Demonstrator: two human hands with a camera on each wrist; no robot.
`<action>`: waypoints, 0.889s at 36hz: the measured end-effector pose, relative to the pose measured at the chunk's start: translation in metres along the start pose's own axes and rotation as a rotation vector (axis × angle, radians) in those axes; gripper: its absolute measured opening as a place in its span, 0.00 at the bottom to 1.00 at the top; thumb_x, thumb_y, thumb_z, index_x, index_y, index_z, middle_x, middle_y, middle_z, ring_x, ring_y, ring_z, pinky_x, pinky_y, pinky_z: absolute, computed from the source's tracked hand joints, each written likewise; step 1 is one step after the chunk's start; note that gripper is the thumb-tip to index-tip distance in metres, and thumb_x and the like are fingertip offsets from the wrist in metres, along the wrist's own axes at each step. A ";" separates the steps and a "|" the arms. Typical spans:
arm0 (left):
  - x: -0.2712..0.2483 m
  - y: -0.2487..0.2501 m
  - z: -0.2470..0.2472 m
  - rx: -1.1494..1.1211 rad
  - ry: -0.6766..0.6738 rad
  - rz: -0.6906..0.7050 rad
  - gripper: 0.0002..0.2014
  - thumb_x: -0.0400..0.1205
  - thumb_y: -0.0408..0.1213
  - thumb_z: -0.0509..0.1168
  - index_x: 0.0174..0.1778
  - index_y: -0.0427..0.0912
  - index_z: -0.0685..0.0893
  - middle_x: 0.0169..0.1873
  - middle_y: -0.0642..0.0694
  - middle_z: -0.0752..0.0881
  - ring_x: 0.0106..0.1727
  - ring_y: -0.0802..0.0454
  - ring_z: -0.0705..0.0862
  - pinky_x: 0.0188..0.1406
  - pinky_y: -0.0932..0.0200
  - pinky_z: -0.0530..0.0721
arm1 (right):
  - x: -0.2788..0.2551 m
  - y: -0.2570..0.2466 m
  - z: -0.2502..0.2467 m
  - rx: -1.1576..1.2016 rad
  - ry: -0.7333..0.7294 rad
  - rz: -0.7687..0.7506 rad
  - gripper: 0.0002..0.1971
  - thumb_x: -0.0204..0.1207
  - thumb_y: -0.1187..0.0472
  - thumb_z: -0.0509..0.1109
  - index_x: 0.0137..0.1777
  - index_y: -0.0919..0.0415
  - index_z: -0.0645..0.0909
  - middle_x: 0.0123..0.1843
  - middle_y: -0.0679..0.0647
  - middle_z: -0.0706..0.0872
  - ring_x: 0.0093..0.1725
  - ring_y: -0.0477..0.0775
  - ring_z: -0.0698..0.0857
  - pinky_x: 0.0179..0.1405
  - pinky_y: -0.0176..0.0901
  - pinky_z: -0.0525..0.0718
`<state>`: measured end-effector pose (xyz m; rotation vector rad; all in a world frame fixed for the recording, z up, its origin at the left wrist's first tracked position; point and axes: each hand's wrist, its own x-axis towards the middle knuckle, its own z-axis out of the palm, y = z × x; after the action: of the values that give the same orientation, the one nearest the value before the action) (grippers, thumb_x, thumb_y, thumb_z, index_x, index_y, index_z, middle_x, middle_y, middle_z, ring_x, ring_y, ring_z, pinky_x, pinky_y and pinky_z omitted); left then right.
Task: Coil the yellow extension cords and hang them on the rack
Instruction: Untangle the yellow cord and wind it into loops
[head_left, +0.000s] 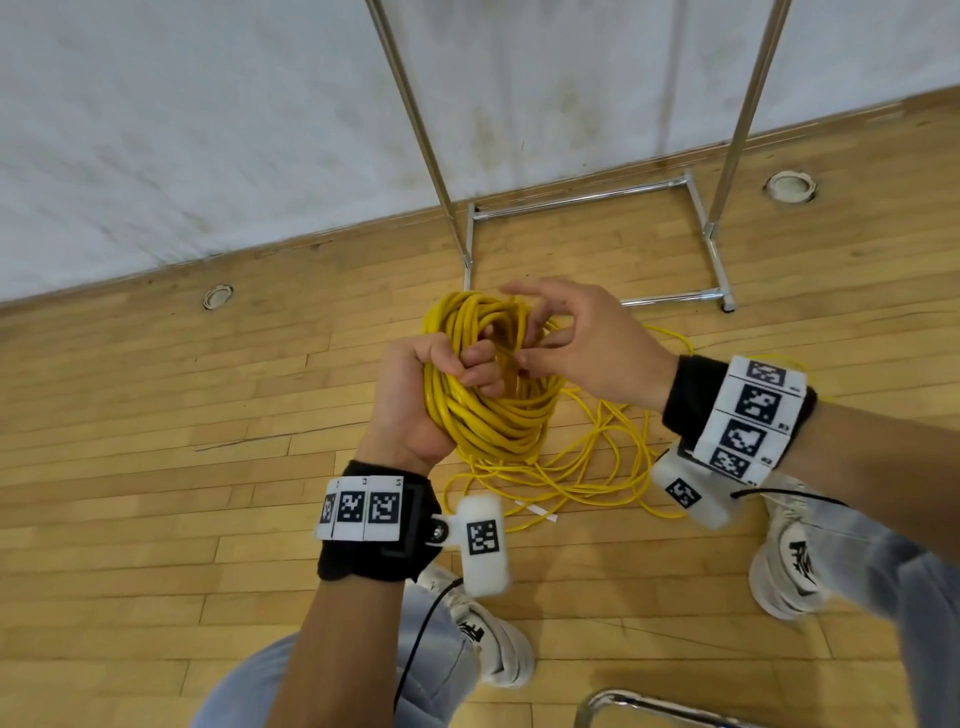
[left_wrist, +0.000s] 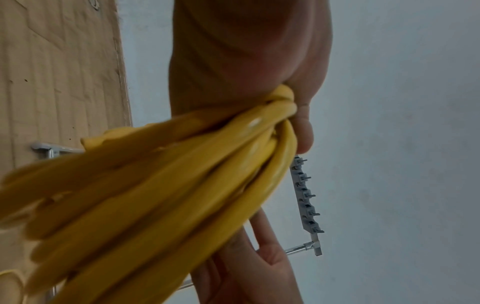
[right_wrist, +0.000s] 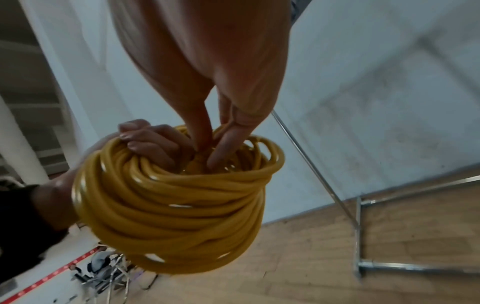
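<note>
yellow cord coil (head_left: 493, 405) sits bundled in my left hand (head_left: 415, 400), whose fingers curl right through the middle of the loops and grip one side of the bundle; the coil hangs in the air in front of me, above the wooden floor (head_left: 156, 467). my right hand (head_left: 587, 348) is at the upper inner edge of the coil, thumb and fingertips pressed together inside the ring of loops, pinching a strand there, while the index finger sticks out straight above the bundle. from the right wrist view the two hands meet at the coil's centre, almost touching. loose cord (head_left: 597, 467) trails from the bundle and lies in slack loops on the floor just beyond my feet, between my two white shoes (head_left: 789, 561). rack (head_left: 696, 208), a chrome frame with two uprights and a floor base, stands against the white wall (head_left: 208, 130) just past the coil; from the left wrist view its top bar (left_wrist: 307, 197) carries a row of small pegs.
</note>
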<state>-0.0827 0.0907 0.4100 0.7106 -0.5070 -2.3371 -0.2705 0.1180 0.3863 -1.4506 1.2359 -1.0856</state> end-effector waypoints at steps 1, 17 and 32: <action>0.000 -0.001 0.000 0.004 -0.004 -0.005 0.24 0.52 0.26 0.69 0.45 0.35 0.77 0.27 0.49 0.73 0.22 0.55 0.71 0.29 0.60 0.73 | 0.000 0.002 0.002 -0.030 0.011 0.002 0.39 0.73 0.72 0.81 0.81 0.49 0.75 0.47 0.56 0.85 0.40 0.56 0.93 0.47 0.44 0.93; -0.005 -0.003 0.000 -0.049 -0.074 -0.093 0.22 0.60 0.26 0.63 0.51 0.36 0.74 0.28 0.50 0.74 0.24 0.57 0.67 0.32 0.60 0.70 | 0.013 0.001 -0.010 -0.654 0.055 -0.144 0.31 0.64 0.46 0.85 0.56 0.49 0.68 0.50 0.42 0.75 0.42 0.37 0.75 0.35 0.36 0.71; -0.016 0.012 0.003 -0.154 -0.053 -0.015 0.24 0.63 0.24 0.60 0.56 0.35 0.73 0.31 0.51 0.69 0.27 0.56 0.67 0.37 0.58 0.64 | 0.010 -0.014 -0.026 -0.649 0.111 -0.200 0.22 0.84 0.39 0.68 0.59 0.58 0.69 0.44 0.39 0.68 0.36 0.47 0.73 0.32 0.38 0.70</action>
<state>-0.0685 0.0932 0.4241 0.5830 -0.3411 -2.3838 -0.2918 0.1070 0.4056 -2.0559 1.6433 -0.9413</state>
